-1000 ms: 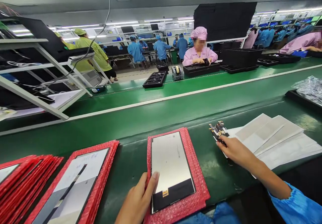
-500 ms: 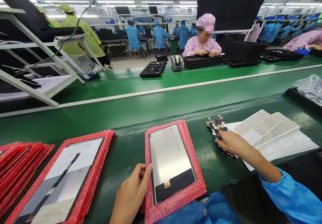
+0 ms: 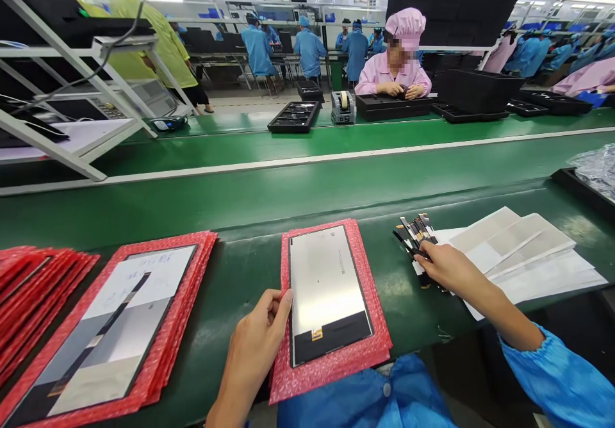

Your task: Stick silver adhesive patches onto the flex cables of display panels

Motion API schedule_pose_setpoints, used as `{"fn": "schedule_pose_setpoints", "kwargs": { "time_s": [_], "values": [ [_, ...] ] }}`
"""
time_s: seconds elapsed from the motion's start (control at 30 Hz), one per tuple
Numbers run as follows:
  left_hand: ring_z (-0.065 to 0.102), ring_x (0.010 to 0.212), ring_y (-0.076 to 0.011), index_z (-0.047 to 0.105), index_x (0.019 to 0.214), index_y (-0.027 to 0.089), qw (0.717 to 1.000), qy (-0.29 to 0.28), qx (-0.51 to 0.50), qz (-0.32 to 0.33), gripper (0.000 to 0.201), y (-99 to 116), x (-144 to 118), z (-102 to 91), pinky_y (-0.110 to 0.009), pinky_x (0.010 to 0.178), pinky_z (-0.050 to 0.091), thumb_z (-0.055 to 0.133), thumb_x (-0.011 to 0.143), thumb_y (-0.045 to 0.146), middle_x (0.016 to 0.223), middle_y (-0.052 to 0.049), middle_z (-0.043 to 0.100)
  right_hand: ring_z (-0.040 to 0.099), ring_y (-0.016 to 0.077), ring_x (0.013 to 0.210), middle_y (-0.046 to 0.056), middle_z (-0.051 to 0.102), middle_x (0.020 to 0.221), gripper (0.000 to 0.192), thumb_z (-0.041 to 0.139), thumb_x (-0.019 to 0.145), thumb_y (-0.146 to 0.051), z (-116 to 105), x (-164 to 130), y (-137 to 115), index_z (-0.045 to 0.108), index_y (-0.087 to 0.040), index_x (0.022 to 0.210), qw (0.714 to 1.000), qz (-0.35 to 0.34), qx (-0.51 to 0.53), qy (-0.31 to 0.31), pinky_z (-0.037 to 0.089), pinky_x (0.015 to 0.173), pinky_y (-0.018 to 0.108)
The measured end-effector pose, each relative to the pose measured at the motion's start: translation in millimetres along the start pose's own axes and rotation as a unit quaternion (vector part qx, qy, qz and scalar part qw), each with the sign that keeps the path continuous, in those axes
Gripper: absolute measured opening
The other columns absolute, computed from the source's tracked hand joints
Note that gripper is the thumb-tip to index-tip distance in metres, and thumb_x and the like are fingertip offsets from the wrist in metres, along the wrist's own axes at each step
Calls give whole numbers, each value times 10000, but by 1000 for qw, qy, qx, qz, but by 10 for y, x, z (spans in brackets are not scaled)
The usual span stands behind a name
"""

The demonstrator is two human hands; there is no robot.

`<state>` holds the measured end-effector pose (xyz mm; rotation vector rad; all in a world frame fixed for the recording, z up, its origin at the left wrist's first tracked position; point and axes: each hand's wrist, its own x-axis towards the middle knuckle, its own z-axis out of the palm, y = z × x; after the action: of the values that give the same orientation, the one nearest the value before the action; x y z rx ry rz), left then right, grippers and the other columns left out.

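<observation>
A display panel with a silver back and black lower band lies face down on red bubble-wrap bags in front of me. My left hand pinches its left edge, thumb on top; the other fingers are partly hidden. To the right, my right hand is closed at a loose pile of flex cables. A dark cable end sticks out past its fingertips. Beneath that forearm lie white paper sheets with greyish films.
At left, another panel with a cable across it tops a red bubble-wrap stack, beside more red bags. Across the green bench are a tape dispenser, black trays and a co-worker in pink.
My view has tilted slightly, shifting the background up. My right hand has moved a little among the flex cables, and a dark cable now angles out from its fingers. My left hand stays at the panel's edge.
</observation>
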<state>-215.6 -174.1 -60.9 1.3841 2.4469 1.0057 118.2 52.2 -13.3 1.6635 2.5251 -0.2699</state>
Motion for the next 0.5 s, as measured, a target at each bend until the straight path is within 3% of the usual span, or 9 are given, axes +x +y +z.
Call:
{"fn": "schedule_pose_setpoints", "kwargs": {
  "time_s": [0.13,0.23,0.33,0.43,0.5],
  "values": [
    [633,428,-101,662,903,338,999,47,26,-2,317,40,-67,-82,-220,422,329,462,872,582,585,31,690,641,188,568,-22,657,581,274,625,906,-439,-44,-3,62,552,-240,732,998,-1,63,15,258,498,229],
    [678,505,-139,634,1063,380,993,108,37,-37,329,116,-169,-164,-254,470,386,457,867,577,640,31,719,609,149,510,-51,623,534,289,622,902,-412,-124,-19,107,538,-239,686,991,-10,130,28,302,476,215],
    [693,551,-159,613,1128,426,990,135,13,-45,342,233,-305,-201,-289,514,449,451,866,573,686,34,739,617,129,517,-53,631,557,274,579,918,-416,-208,-67,78,552,-237,712,977,-20,205,46,368,474,201],
    [691,553,-148,634,1097,435,992,115,-46,-7,298,390,-474,-171,-278,491,489,476,884,569,719,40,748,561,105,386,-65,617,529,349,461,951,-545,-246,-171,-87,552,-242,802,958,-40,281,26,390,378,193],
    [662,497,-126,643,1095,423,993,54,-102,35,253,523,-605,-127,-253,433,490,503,913,532,701,45,740,495,86,284,-68,630,518,408,450,933,-625,-226,-276,-271,545,-240,839,924,-70,375,-33,370,295,190]
  ]
}}
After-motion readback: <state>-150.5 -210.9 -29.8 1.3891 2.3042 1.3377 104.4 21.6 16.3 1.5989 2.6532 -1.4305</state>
